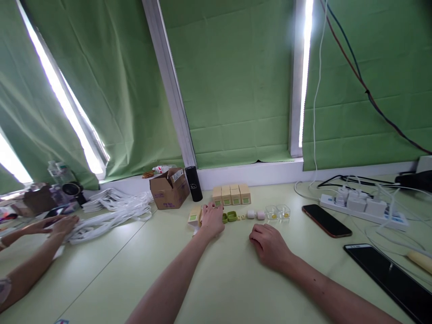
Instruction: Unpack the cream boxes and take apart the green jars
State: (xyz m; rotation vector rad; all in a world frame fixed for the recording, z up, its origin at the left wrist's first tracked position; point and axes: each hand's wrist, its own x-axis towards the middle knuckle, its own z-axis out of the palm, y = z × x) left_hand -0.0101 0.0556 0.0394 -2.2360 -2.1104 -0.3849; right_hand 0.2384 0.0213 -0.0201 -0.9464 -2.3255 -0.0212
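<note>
My left hand (pixel 212 220) reaches over a row of small things on the table, its fingers apart and pointing away from me. What lies under its fingertips is partly hidden. Just left of it is a small beige box (pixel 194 215); to its right sits a small green open container (pixel 232 216), with tiny yellowish pieces (pixel 240 218) beside it. My right hand (pixel 270 245) rests on the tabletop with curled fingers, nothing visible in them. Beyond it are two pale pink blocks (pixel 255 214) and two clear small containers (pixel 277 212) with yellow bits inside.
Several beige boxes (pixel 231 195) stand behind the row. A black cylinder (pixel 193 183) and a cardboard box (pixel 169 189) are farther left. White straps (pixel 104 220) lie near another person's hands (pixel 60 225). At right are a phone (pixel 326 220), a tablet (pixel 388 279) and a power strip (pixel 362 211).
</note>
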